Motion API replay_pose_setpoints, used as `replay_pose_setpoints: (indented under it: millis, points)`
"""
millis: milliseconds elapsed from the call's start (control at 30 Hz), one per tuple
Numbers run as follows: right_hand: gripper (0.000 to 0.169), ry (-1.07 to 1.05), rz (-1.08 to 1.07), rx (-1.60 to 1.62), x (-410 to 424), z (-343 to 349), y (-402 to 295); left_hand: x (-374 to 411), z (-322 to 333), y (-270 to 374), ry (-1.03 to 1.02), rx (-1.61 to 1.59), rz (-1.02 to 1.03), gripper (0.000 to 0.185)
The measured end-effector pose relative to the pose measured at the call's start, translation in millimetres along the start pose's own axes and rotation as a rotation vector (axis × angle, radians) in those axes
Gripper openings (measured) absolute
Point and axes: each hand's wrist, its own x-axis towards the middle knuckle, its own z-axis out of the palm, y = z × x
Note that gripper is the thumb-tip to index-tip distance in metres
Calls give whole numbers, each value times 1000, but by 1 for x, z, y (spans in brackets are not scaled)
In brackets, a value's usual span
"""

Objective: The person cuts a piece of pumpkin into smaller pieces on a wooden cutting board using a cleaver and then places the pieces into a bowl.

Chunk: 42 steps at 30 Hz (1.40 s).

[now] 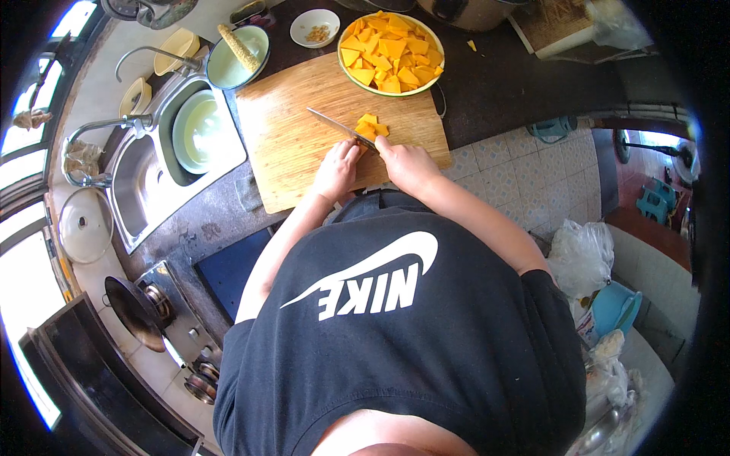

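My right hand [406,165] grips the handle of a kitchen knife [333,123], whose blade points up and left over the wooden cutting board [285,131]. Just beyond the blade lie several orange pumpkin slices [370,125]. My left hand [340,165] is on the near side of the blade, fingers bent and close to the handle; whether it holds a piece cannot be seen. A round bowl heaped with cut pumpkin [393,54] stands over the board's far right corner.
Beyond the board are a white bowl [315,28] with small bits and a rimmed bowl [238,57] with a corncob-like piece across it. To the left, a double sink [137,182] holds a green basin [199,131]. A wok [134,313] rests by the gas stove.
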Motion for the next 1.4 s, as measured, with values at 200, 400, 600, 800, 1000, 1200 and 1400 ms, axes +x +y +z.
replay_pose_setpoints:
  millis: [200, 400, 600, 800, 1000, 1200, 1400]
  points:
    - [16, 0, 0, 10, 13, 17, 0, -2, 1, 0, -20, -17, 5, 23]
    - [17, -21, 84, 13, 28, 42, 4, -5, 5, 2, -64, -11, -46, 29]
    - [17, -30, 101, 79, 33, 35, 17, -1, 6, 0, 34, -54, -2, 20]
    - [16, 82, 33, 66, 13, 27, 12, -2, 3, 3, 36, -44, -18, 19]
    - [16, 67, 41, 47, -1, 11, 0, -2, 3, 4, 24, -20, -9, 17]
    - [17, 12, 66, 65, 1, 10, 0, -2, 4, 2, 8, -31, -27, 21]
    - [18, -60, 20, 31, 14, 14, -3, -3, 2, 1, 12, -44, -29, 24]
